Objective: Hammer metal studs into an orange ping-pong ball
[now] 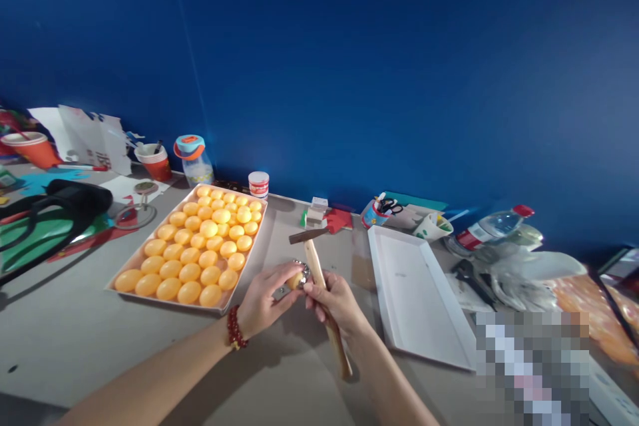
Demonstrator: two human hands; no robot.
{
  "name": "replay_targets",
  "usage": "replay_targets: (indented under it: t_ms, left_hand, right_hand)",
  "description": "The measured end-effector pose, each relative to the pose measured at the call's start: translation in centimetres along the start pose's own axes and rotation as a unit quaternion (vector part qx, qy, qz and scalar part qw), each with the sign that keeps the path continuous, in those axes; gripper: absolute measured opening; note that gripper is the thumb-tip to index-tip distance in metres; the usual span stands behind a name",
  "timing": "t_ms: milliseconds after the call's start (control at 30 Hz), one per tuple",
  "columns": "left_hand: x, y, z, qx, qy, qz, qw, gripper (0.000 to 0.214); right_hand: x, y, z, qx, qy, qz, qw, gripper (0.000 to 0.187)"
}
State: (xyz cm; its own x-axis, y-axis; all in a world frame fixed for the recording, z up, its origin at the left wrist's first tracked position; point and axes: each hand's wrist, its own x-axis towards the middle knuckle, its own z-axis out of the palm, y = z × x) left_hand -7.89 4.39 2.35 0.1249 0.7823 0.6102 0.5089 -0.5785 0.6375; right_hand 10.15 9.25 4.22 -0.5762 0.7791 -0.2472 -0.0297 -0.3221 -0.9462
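Observation:
My left hand (269, 299), with a red bead bracelet on the wrist, has its fingers closed round a small yellow-orange ball (294, 281). A shiny silvery piece (302, 273) sits against the ball, too small to make out. My right hand (337, 303) is wrapped round the wooden handle of a hammer (314, 263), its dark head up and away from me. The right thumb and fingertips also come close to the silvery piece; whether they touch it I cannot tell. To the left lies a shallow box (222, 309) with rows of orange balls (190, 271).
A white shallow tray (424, 319) lies to the right. Behind are a lidded jar (259, 184), a red paper (339, 219), a pen cup (375, 213) and a blue-lidded bottle (194, 163). A plastic bottle (486, 229) and bags crowd the far right; a blue wall (319, 80) rises behind.

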Motion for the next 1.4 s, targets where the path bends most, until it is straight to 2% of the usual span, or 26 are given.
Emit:
replay_targets:
  t_ms: [567, 800, 933, 1067, 1267, 1400]
  left_hand:
    - [0.1, 0.1, 0.0, -0.011, 0.001, -0.009, 1.000, 0.036]
    - [0.2, 0.1, -0.2, -0.042, -0.026, -0.031, 0.998, 0.036]
    - [0.2, 0.0, 0.0, -0.080, -0.059, -0.019, 0.995, 0.039]
    - [0.1, 0.2, 0.2, -0.103, -0.069, -0.006, 0.992, 0.033]
    - [0.2, 0.7, -0.2, -0.094, -0.096, 0.002, 0.991, 0.030]
    - [0.3, 0.9, -0.4, -0.092, -0.089, 0.002, 0.992, 0.029]
  right_hand:
    - [-0.2, -0.2, 0.7, 0.010, 0.009, -0.015, 1.000, 0.038]
    - [-0.3, -0.3, 0.7, 0.015, 0.013, -0.018, 1.000, 0.037]
    - [-0.3, -0.3, 0.9, 0.032, 0.009, -0.013, 0.999, 0.036]
    - [-0.5, -0.2, 1.2, 0.049, 0.000, -0.002, 0.999, 0.038]
    - [-0.8, -0.5, 1.6, 0.063, -0.004, 0.022, 0.998, 0.042]
    - [-0.7, -0.6, 1.6, 0.067, -0.009, 0.035, 0.997, 0.043]
